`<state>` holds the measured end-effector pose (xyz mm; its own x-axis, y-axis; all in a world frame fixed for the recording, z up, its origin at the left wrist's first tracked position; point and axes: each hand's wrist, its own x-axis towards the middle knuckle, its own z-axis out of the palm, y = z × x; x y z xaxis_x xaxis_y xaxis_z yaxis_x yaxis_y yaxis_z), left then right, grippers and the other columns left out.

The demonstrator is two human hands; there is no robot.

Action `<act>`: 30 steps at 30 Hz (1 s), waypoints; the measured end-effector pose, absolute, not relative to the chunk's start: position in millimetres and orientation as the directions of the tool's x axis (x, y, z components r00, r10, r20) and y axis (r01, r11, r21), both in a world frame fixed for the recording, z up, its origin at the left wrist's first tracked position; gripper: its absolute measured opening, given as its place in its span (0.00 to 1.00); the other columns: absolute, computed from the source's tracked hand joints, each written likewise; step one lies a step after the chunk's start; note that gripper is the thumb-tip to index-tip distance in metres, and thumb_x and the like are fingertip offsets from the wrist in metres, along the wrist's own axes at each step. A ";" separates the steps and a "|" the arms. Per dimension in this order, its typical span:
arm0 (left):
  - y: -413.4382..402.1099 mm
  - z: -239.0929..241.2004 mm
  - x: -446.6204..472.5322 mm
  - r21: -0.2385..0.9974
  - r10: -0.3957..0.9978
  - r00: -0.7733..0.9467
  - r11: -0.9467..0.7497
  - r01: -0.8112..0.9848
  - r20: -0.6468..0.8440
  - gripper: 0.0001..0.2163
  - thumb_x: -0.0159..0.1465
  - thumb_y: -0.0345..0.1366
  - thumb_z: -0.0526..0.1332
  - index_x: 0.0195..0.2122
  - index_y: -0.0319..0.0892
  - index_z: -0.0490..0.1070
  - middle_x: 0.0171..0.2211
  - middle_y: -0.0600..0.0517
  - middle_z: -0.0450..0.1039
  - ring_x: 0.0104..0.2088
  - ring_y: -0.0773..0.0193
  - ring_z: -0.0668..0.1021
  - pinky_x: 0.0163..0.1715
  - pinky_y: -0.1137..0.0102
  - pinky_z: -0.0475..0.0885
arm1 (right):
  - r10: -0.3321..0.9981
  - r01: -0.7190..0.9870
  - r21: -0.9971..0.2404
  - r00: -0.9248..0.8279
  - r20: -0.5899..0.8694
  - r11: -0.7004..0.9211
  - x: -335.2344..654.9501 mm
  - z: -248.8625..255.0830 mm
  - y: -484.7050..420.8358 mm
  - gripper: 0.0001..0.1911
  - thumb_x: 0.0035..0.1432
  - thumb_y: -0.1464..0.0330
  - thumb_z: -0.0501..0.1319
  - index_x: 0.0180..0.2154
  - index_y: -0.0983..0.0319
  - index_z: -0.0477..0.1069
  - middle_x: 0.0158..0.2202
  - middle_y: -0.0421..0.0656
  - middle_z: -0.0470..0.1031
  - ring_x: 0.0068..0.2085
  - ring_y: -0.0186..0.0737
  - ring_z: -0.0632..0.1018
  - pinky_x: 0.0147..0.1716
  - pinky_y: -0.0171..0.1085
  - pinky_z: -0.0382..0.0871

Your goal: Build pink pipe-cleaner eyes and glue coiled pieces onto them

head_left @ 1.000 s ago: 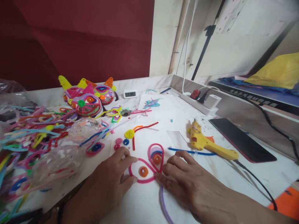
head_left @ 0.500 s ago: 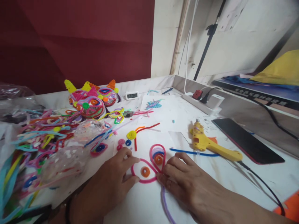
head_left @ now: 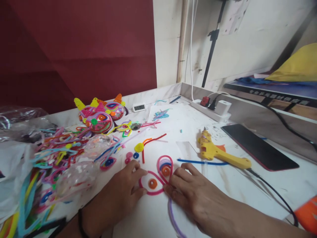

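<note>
On white paper lies a pink pipe-cleaner loop [head_left: 151,194], teardrop-shaped, around an orange coil with a bead [head_left: 153,183]. My left hand [head_left: 123,185] holds its rounded left end between thumb and index finger. At its pointed right end, the fingertips of my right hand [head_left: 190,188] are pinched on the pink pipe cleaner. A second pink teardrop [head_left: 165,156], with lilac and blue arcs and an orange coil inside, stands just above, touching near the point. A lilac pipe cleaner [head_left: 173,216] trails from under my right hand toward me.
A yellow glue gun [head_left: 223,155] and a blue pipe cleaner [head_left: 193,161] lie right, beside a black phone [head_left: 260,147]. Loose pipe cleaners [head_left: 56,148] pile up left. Decorated animal heads [head_left: 99,115], a small clock [head_left: 139,107] and a power strip [head_left: 210,111] stand behind.
The camera view has shifted slightly, so the background sits a little differently. Both hands keep their hold on the pink loop, which looks almost unchanged.
</note>
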<state>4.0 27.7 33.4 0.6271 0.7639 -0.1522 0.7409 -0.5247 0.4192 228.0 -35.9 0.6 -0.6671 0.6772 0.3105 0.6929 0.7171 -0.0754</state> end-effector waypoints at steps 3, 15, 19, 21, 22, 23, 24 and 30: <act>26.7 37.7 4.9 0.415 0.763 0.625 -0.521 0.746 -0.164 0.11 0.61 0.31 0.56 0.45 0.45 0.70 0.46 0.49 0.65 0.42 0.61 0.73 0.44 0.63 0.69 | 0.695 0.712 -0.072 -0.650 0.309 0.698 227.0 4.6 -37.3 0.08 0.61 0.75 0.55 0.41 0.63 0.69 0.38 0.45 0.70 0.38 0.43 0.66 0.40 0.45 0.58; 27.9 40.0 5.2 0.403 0.727 0.673 -0.580 0.708 -0.135 0.12 0.62 0.31 0.56 0.46 0.48 0.68 0.45 0.51 0.67 0.44 0.62 0.72 0.46 0.66 0.68 | 0.704 0.719 -0.090 -0.634 0.320 0.689 225.5 3.4 -36.2 0.10 0.61 0.75 0.54 0.44 0.62 0.70 0.37 0.45 0.71 0.39 0.44 0.67 0.40 0.45 0.59; 29.3 34.5 0.4 0.382 0.716 0.690 -0.610 0.694 -0.108 0.13 0.63 0.33 0.55 0.48 0.49 0.68 0.47 0.51 0.66 0.45 0.61 0.73 0.46 0.65 0.69 | 0.703 0.716 -0.096 -0.637 0.317 0.692 225.4 4.5 -37.0 0.10 0.63 0.75 0.54 0.43 0.63 0.70 0.37 0.45 0.72 0.38 0.43 0.67 0.40 0.45 0.58; 29.9 32.1 -1.9 0.372 0.712 0.695 -0.620 0.691 -0.103 0.13 0.64 0.33 0.54 0.49 0.50 0.68 0.47 0.50 0.66 0.45 0.61 0.73 0.47 0.65 0.69 | 0.702 0.715 -0.095 -0.638 0.315 0.692 225.1 4.5 -37.3 0.08 0.63 0.75 0.54 0.41 0.63 0.70 0.37 0.45 0.72 0.38 0.42 0.67 0.40 0.44 0.58; 29.9 31.3 -2.8 0.367 0.710 0.697 -0.625 0.689 -0.100 0.13 0.64 0.33 0.54 0.49 0.50 0.68 0.47 0.50 0.66 0.44 0.61 0.73 0.47 0.65 0.69 | 0.701 0.714 -0.094 -0.640 0.315 0.693 224.9 4.4 -37.4 0.08 0.63 0.75 0.54 0.41 0.63 0.70 0.37 0.45 0.72 0.38 0.43 0.67 0.40 0.45 0.58; 29.7 30.7 -3.4 0.361 0.707 0.700 -0.630 0.688 -0.101 0.13 0.64 0.33 0.54 0.49 0.50 0.68 0.47 0.50 0.66 0.44 0.61 0.73 0.47 0.65 0.70 | 0.701 0.714 -0.094 -0.639 0.315 0.693 224.8 4.3 -37.5 0.09 0.63 0.75 0.53 0.41 0.63 0.70 0.37 0.45 0.72 0.38 0.43 0.67 0.40 0.45 0.58; 29.3 30.3 -3.7 0.355 0.704 0.703 -0.634 0.687 -0.102 0.14 0.64 0.33 0.54 0.49 0.50 0.68 0.47 0.50 0.66 0.44 0.61 0.73 0.46 0.64 0.70 | 0.702 0.715 -0.093 -0.639 0.315 0.693 224.7 4.2 -37.6 0.09 0.63 0.75 0.53 0.42 0.63 0.70 0.37 0.45 0.72 0.39 0.43 0.67 0.41 0.45 0.58; 25.9 33.3 -2.7 0.329 0.706 0.694 -0.627 0.706 -0.145 0.16 0.63 0.30 0.52 0.51 0.50 0.67 0.49 0.49 0.64 0.43 0.61 0.74 0.45 0.62 0.71 | 0.706 0.718 -0.084 -0.645 0.292 0.691 225.1 4.6 -37.6 0.09 0.62 0.75 0.54 0.43 0.63 0.70 0.37 0.44 0.71 0.38 0.43 0.66 0.41 0.45 0.57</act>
<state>-2.7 25.9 33.3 0.6936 0.7055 -0.1453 0.7064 -0.6267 0.3292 225.1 -37.6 4.6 -0.6452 0.7059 0.2922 0.7179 0.6910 -0.0842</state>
